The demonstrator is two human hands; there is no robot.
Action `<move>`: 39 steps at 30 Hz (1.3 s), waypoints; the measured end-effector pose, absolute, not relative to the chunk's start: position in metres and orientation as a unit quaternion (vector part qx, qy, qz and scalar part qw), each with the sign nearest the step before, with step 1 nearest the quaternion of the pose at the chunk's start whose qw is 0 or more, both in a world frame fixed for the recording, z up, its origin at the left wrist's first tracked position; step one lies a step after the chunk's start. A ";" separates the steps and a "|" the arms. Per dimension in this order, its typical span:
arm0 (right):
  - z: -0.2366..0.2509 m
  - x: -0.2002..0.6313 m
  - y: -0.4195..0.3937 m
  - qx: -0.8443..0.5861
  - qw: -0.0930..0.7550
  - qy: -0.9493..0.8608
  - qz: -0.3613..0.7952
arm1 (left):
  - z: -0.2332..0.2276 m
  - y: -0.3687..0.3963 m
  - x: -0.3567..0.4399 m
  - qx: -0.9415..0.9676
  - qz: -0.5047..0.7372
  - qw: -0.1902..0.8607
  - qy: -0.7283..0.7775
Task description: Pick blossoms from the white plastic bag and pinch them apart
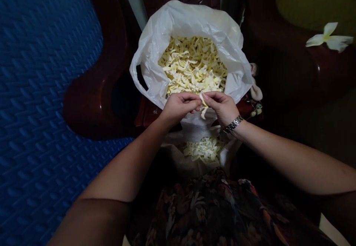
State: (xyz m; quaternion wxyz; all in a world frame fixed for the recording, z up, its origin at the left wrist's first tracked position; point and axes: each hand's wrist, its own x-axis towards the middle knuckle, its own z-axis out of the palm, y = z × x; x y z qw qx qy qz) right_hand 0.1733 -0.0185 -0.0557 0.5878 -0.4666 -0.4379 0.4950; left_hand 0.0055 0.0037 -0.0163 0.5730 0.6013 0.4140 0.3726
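Observation:
A white plastic bag (155, 49) stands open in front of me, filled with several pale yellow flower petals (191, 66). My left hand (179, 107) and my right hand (221, 107) meet at the bag's near rim and pinch a single flower (204, 105) between their fingertips; its petals hang down between the hands. My right wrist wears a metal watch (233, 124). Below the hands a second white bag (194, 131) lies on my lap with a smaller heap of petals (204, 149).
A dark red wooden chair arm (94, 90) curves at the left, another (306, 60) at the right with a white and yellow flower (329, 38) lying on it. A blue textured mat (41, 90) covers the left side. My floral skirt (211, 209) fills the bottom.

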 end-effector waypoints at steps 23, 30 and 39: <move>-0.056 0.171 -0.018 -0.469 0.582 -0.435 0.501 | -0.014 0.004 0.008 0.613 0.370 0.545 0.436; -0.055 0.170 -0.019 -0.478 0.589 -0.426 0.494 | -0.014 0.005 0.010 0.603 0.367 0.549 0.447; -0.054 0.170 -0.020 -0.481 0.576 -0.449 0.485 | -0.016 0.004 0.011 0.585 0.363 0.567 0.452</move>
